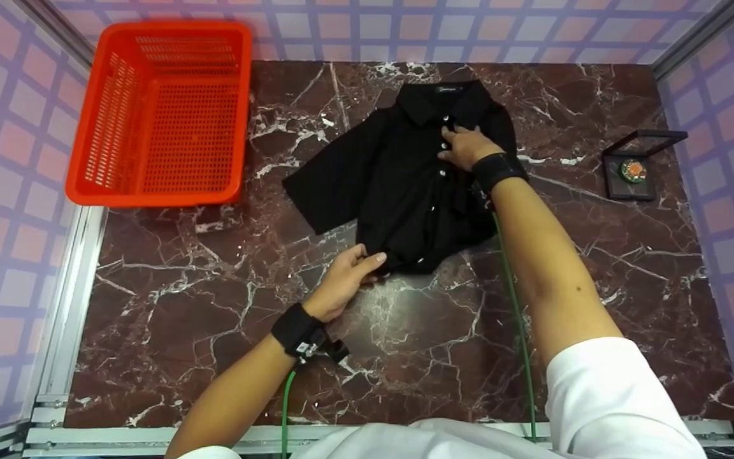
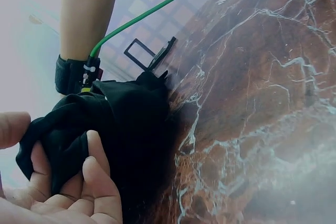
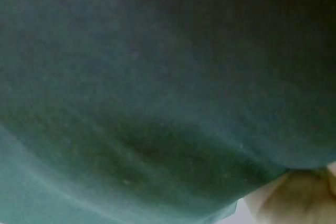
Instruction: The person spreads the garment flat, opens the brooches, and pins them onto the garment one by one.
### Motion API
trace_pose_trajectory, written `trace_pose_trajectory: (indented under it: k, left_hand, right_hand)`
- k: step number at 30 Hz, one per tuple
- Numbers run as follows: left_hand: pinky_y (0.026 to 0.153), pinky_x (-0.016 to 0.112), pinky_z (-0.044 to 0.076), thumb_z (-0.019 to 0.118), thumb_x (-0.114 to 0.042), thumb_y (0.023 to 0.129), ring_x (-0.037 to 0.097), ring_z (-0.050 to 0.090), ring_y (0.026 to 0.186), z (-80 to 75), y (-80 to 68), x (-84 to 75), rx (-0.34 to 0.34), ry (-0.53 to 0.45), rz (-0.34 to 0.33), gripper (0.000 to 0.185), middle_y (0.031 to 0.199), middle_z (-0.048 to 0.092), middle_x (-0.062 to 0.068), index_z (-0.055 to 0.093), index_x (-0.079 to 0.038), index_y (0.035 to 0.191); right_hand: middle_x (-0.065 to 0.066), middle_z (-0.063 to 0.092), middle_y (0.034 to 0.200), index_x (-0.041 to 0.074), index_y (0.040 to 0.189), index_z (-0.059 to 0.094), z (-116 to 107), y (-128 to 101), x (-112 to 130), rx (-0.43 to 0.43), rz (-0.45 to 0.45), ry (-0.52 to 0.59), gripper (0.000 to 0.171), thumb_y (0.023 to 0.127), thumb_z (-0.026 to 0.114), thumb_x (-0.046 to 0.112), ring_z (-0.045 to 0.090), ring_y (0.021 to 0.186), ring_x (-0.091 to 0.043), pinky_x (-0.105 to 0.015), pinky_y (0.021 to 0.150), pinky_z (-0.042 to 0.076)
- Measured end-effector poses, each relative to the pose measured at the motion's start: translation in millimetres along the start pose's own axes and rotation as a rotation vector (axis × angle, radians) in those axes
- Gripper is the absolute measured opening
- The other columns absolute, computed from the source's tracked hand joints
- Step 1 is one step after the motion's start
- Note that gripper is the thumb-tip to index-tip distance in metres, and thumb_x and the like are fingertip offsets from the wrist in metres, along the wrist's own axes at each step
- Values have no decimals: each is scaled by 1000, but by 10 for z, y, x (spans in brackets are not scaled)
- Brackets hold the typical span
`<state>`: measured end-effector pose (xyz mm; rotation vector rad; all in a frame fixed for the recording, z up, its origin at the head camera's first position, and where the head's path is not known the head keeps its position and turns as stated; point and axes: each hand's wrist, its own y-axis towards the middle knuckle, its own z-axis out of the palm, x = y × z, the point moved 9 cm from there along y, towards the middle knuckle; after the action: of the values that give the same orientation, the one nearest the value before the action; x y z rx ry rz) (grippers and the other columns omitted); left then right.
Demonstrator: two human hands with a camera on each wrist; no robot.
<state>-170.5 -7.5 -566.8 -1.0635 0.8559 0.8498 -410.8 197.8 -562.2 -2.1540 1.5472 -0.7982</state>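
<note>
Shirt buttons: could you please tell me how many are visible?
About 5 on the shirt: one near the collar, two by the right hand, two lower; others may be hidden.

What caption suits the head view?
Left hand grips black button-up shirt's hem; right hand presses its placket on marble table.

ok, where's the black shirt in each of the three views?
Head: black shirt at table centre, left hand gripping its hem, right hand flat near the buttons.
Left wrist: lower left, bunched in the fingers.
Right wrist: fills the frame, blurred.
Shared landmark: the shirt's cloth itself.
</note>
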Motion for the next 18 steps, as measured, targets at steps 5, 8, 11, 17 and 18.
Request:
trace_pose_trajectory:
  k: [5,8,11,17,18]
  left_hand:
    - [73,32,53,62,-15,99,19,64,75,-86,-52,-9,-6,-29,10,14,83,67,4,54,-7,91]
    - [73,29,53,62,-12,99,18,62,75,-126,-94,-2,-13,-59,7,10,85,66,4,55,-6,94]
    - [75,28,52,62,-10,99,18,62,78,-159,-147,19,-13,-67,3,8,87,66,5,57,-5,95]
    - [76,27,53,61,-5,97,17,62,82,-257,-257,68,-27,-80,-25,5,88,65,3,58,-5,94]
    - [76,27,53,61,-5,98,17,62,82,-276,-271,68,-28,-88,-27,5,88,64,4,58,-5,94]
  right_hand:
    - [-30,4,163,5,161,9,0,-6,-4,-3,-10,7,68,109,41,34,0,148,-51,-55,121,2]
    - [-30,5,163,4,161,9,-2,-14,4,-7,-16,9,68,109,42,34,1,148,-52,-54,121,2]
    - [-30,5,163,3,160,10,-4,-14,12,-9,-24,3,68,109,42,33,2,148,-52,-54,121,2]
    - [-31,6,163,2,160,11,-13,-2,34,-20,-43,-4,67,109,42,32,3,150,-48,-53,121,1]
    - [-31,6,163,2,160,11,-14,1,34,-22,-44,-5,67,109,42,32,3,150,-47,-53,121,1]
